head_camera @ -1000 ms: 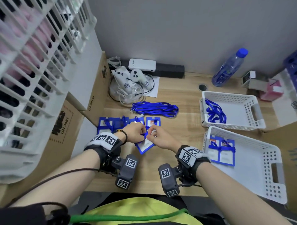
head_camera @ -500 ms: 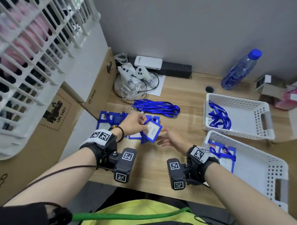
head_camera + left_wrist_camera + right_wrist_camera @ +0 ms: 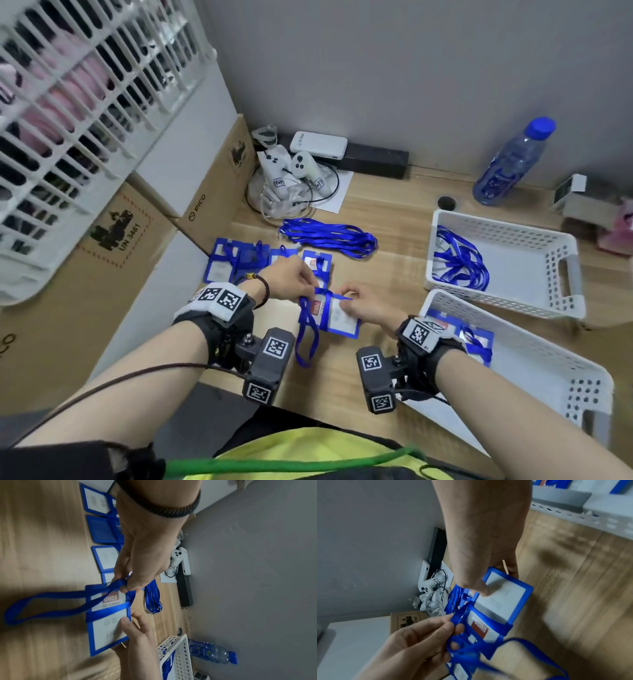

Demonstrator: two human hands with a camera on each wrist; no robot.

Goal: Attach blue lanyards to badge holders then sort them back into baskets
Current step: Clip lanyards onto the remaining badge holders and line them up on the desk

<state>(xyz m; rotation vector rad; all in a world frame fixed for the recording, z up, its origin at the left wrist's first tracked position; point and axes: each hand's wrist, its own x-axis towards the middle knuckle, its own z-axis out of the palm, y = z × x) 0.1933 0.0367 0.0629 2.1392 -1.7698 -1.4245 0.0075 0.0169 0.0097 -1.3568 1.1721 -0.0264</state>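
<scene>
A blue badge holder (image 3: 339, 317) with a white ID card is held above the wooden table, in front of me. My right hand (image 3: 346, 299) grips its end, thumb on the card face (image 3: 503, 597). My left hand (image 3: 313, 286) pinches the blue lanyard (image 3: 68, 601) at the holder's top edge. One strand crosses the card and a long loop (image 3: 306, 342) hangs down. Loose lanyards (image 3: 329, 236) lie in a pile behind, and several badge holders (image 3: 236, 260) lie in a row at the left.
A white basket (image 3: 503, 222) at the right holds lanyards. A nearer white basket (image 3: 442, 298) holds badge holders with lanyards on. Cardboard boxes (image 3: 116, 240) stand along the left. White controllers (image 3: 291, 174) and a water bottle (image 3: 507, 164) stand by the wall.
The badge holder rose off the table in my left hand. My right hand has now taken its end, and the lanyard loop now hangs free below it.
</scene>
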